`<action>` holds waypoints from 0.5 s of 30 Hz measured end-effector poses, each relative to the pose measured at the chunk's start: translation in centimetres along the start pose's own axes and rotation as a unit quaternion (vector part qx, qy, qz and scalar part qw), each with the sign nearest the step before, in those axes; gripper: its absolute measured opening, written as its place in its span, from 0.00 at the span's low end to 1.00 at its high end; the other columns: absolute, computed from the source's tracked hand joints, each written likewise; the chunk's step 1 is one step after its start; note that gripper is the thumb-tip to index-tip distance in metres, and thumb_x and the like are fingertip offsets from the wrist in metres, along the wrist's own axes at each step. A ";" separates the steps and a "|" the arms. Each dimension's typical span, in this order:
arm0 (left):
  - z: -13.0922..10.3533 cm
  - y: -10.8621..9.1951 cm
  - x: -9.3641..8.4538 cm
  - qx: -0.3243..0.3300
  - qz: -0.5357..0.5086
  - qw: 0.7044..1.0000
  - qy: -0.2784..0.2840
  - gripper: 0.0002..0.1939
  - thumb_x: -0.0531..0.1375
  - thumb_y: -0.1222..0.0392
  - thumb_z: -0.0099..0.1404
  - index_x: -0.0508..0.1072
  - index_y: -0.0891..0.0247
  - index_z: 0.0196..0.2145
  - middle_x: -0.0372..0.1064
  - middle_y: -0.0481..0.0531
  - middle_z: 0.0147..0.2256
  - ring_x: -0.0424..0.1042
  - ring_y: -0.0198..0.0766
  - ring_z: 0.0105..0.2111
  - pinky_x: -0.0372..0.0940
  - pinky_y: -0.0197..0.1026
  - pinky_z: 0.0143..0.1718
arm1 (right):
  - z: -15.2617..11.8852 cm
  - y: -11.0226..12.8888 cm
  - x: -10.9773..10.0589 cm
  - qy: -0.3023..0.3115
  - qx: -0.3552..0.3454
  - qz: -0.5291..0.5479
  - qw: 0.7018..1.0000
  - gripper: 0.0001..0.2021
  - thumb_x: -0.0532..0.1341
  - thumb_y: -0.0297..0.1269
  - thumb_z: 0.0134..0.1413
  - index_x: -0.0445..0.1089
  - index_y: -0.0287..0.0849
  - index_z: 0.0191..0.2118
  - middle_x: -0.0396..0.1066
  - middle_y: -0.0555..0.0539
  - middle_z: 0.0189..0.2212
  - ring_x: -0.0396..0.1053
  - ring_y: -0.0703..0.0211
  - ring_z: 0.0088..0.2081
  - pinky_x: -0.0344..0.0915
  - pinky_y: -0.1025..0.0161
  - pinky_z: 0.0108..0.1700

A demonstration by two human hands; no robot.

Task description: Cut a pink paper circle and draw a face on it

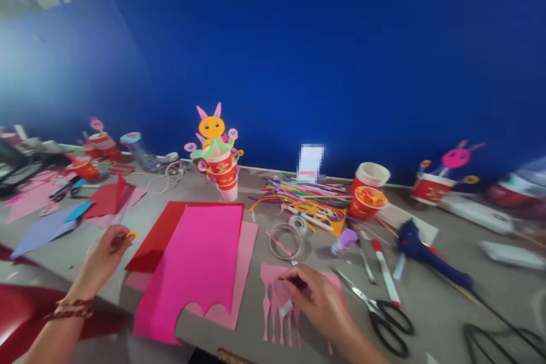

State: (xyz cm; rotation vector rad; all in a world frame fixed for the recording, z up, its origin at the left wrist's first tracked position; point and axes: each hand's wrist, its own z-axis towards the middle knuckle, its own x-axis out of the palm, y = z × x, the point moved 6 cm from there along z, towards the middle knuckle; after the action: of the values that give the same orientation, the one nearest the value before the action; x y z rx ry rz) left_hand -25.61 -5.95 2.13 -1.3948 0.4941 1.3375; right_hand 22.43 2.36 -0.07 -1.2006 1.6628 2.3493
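Note:
My left hand (111, 247) is raised over the table's left side, fingertips pinched on a small orange paper ring (133, 236). Over a cut pink paper sheet (268, 280) with narrow strips is my right hand (313, 296), thumb and forefinger closed; whatever is between them is too small to make out. A small white piece (286, 308) shows just below those fingers. Between the hands lie magenta sheets (209, 256) with scalloped lower edges, on top of red (149, 244) and light pink paper (245, 261). Scissors (369, 301) with black handles rest right of my right hand.
Paper-cup figures (224, 168) stand along the blue wall. Pipe cleaners (298, 193) are heaped at the back, beside stacked cups (369, 182). A tape roll (284, 240), a glue stick (343, 242), a red-capped marker (386, 273) and a dark-blue glue gun (426, 256) with its cord spread rightward.

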 end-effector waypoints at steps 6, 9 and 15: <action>-0.4 -17.5 7.8 0.159 -0.178 0.962 0.129 0.14 0.54 0.43 0.65 0.66 0.55 0.38 0.71 0.48 0.34 0.73 0.39 0.34 0.69 0.39 0.38 | 0.0 0.2 -0.9 -0.057 0.000 0.027 0.998 0.08 0.57 0.39 0.62 0.72 0.44 0.34 0.74 0.51 0.29 0.71 0.61 0.31 0.63 0.68 0.33; -3.1 -27.0 11.1 0.229 -0.308 0.888 0.254 0.08 0.53 0.53 0.69 0.66 0.55 0.44 0.71 0.52 0.37 0.72 0.40 0.36 0.68 0.40 0.38 | 0.0 0.2 -1.9 -0.090 -0.011 0.053 0.994 0.08 0.57 0.37 0.62 0.72 0.43 0.35 0.74 0.50 0.29 0.70 0.61 0.30 0.63 0.67 0.34; -5.3 -35.3 13.4 0.293 -0.314 0.855 0.290 0.04 0.58 0.58 0.66 0.67 0.59 0.33 0.69 0.49 0.30 0.69 0.37 0.30 0.62 0.37 0.29 | -1.1 0.8 -4.9 -0.139 -0.058 0.061 0.987 0.08 0.56 0.37 0.62 0.69 0.43 0.34 0.71 0.49 0.30 0.69 0.60 0.32 0.64 0.66 0.36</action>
State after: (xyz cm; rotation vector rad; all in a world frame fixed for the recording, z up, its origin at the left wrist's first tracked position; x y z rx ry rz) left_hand 10.64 5.83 3.34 -1.2488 0.6899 0.1736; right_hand 26.22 3.03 3.32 -0.7561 1.5675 2.5745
